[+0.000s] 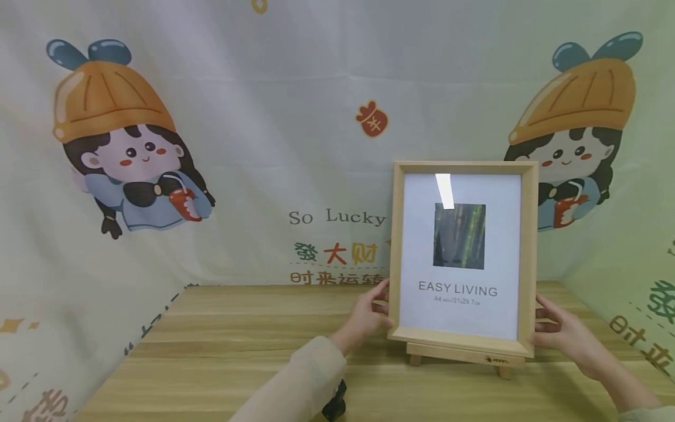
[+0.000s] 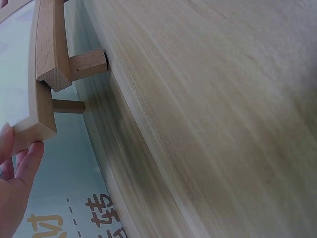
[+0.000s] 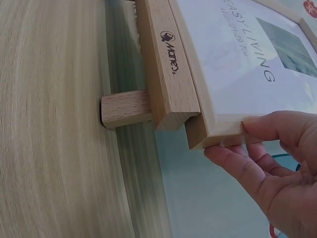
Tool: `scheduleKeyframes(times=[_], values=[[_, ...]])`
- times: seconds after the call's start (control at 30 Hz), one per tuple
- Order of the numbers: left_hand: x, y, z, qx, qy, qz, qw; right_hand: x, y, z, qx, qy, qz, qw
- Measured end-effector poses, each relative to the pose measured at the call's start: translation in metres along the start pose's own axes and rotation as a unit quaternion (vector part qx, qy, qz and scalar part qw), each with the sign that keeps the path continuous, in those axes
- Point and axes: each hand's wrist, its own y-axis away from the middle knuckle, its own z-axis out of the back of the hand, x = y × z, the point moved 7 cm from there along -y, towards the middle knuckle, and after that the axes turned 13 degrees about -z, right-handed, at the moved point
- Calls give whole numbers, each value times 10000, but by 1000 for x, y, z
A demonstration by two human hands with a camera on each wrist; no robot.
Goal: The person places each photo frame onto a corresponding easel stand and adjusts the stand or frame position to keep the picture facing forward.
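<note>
A light wooden picture frame (image 1: 397, 252) stands upright, leaning slightly back, on a small wooden tabletop easel (image 1: 464, 353). Behind its glass is a white sheet printed "EASY LIVING" with a dark bamboo picture. My left hand (image 1: 366, 310) grips the frame's lower left edge, thumb at the front and fingers at the side. On the opposite side my right hand (image 1: 566, 334) pinches the lower right edge between thumb and fingers. The right wrist view shows the frame's bottom edge resting behind the lip of the easel ledge (image 3: 171, 64), which bears a printed logo.
The easel's feet stand on a wood-grain table (image 1: 237, 351). A printed cloth backdrop (image 1: 279, 129) with cartoon figures hangs behind and along both sides. Below the left sleeve (image 1: 300, 381) a small black object (image 1: 334, 404) is partly visible.
</note>
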Motion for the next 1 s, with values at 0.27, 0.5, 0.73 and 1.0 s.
scheduleKeyframes(times=[0.27, 0.5, 0.73, 1.0], values=[[-2, 1, -1, 11, -150, -68, 9999, -2, -2, 0, 144, -16, 78, 9999], [0, 1, -2, 100, -241, -28, 9997, -4, -1, -3, 386, -58, 94, 9992], [-1, 4, -3, 225, -512, 3, 9984, -7, 2, -7, 589, -189, 66, 9981], [2, 11, -2, 277, -827, 168, 9960, -16, 7, -17, 1061, -294, -109, 9939]])
